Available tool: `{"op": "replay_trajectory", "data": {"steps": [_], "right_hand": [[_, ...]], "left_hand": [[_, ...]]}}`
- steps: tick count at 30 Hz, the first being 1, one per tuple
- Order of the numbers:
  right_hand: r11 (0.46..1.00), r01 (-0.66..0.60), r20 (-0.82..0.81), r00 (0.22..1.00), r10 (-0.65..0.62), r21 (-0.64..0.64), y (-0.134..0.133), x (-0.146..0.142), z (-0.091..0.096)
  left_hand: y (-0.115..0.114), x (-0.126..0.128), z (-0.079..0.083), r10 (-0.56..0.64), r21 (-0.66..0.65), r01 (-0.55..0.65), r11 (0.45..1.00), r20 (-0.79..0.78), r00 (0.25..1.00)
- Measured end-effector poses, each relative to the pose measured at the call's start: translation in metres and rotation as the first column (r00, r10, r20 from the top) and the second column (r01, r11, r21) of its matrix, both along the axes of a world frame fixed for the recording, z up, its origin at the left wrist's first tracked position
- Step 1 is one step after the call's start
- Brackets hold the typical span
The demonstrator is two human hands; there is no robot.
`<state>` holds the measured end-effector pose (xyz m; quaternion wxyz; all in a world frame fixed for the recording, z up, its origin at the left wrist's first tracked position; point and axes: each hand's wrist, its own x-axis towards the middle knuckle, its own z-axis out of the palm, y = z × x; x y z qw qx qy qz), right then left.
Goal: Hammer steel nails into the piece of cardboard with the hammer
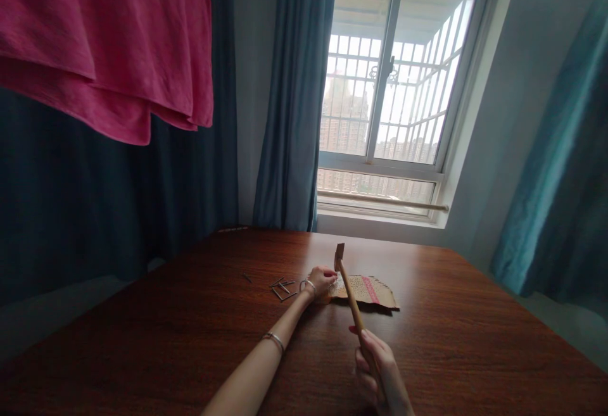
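Note:
My right hand [378, 364] is wrapped round the wooden handle of a hammer [352, 299]. The hammer tilts up and away, its head raised beside my left fingertips. Over the left end of a flat brown piece of cardboard [384, 294], my left hand [322, 279] is closed in a pinch; whatever it holds is too small to make out. The cardboard has a pink stripe and rows of small dark marks, and it lies on the table. Several loose nails [284, 287] are scattered to the left of my left hand, with a single nail [247, 278] farther left.
A brown wooden table [190, 334] spreads out under my arms. Behind it are a barred window [380, 87] and blue curtains [294, 99]. A pink cloth [142, 42] hangs at upper left.

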<state>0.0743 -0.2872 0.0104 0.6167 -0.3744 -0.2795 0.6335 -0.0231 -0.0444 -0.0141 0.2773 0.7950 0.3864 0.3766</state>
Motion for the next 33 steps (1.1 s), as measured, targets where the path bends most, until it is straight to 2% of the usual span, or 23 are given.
{"op": "replay_trajectory", "data": {"steps": [5,17,25,33], "right_hand": [[1.0,0.012,0.004,1.0,-0.012,0.025,-0.0039,-0.0019,0.0061],[1.0,0.03,0.057,0.998,-0.03,0.006,-0.003,-0.0022,0.0042],[1.0,0.025,0.033,0.999,-0.025,0.002,-0.0025,-0.0023,0.0032],[1.0,0.018,0.032,0.999,-0.018,0.018,-0.0012,-0.0012,0.0016]], "left_hand": [[0.0019,-0.0002,-0.0028,-0.025,0.029,0.025,0.999,0.009,1.0],[0.002,0.0001,-0.0018,-0.006,0.005,0.006,1.0,0.006,1.0],[-0.0012,-0.0009,0.0027,0.011,0.013,-0.011,1.0,-0.04,0.999],[-0.0036,-0.0013,0.0044,0.002,0.04,-0.002,0.999,-0.007,1.0]]}}
